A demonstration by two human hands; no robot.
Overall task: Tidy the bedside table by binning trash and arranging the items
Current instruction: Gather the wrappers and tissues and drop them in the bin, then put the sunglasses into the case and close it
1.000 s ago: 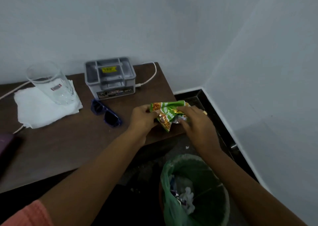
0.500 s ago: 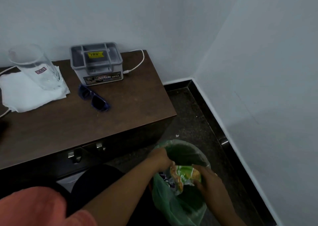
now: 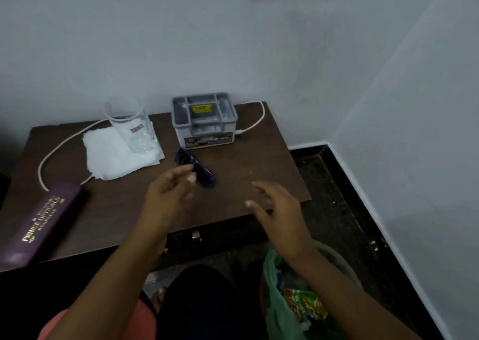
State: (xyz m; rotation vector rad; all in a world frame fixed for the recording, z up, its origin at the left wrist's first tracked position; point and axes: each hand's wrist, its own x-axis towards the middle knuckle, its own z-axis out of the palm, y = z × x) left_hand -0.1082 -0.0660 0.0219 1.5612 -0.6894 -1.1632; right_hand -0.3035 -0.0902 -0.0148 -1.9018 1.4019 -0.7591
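Observation:
The green snack wrapper (image 3: 304, 304) lies inside the bin with the green liner (image 3: 278, 311) on the floor, right of the dark wooden bedside table (image 3: 246, 163). Both my hands hover empty over the table's front half. My left hand (image 3: 167, 195) has loose fingers just in front of the blue sunglasses (image 3: 198, 170), partly hiding them. My right hand (image 3: 276, 211) is spread above the table's front right edge. A clear glass (image 3: 129, 125) stands on a white napkin (image 3: 114, 155). A grey compartment box (image 3: 204, 120) sits at the back.
A maroon spectacle case (image 3: 39, 225) lies at the table's front left. A white cable (image 3: 59, 148) curves along the back left, and another end (image 3: 255, 122) plugs in beside the grey box. Walls close in behind and to the right, with dark floor (image 3: 334, 210) between.
The snack wrapper went from both hands above the table down into the bin and was let go. Both hands have come back up over the table, empty.

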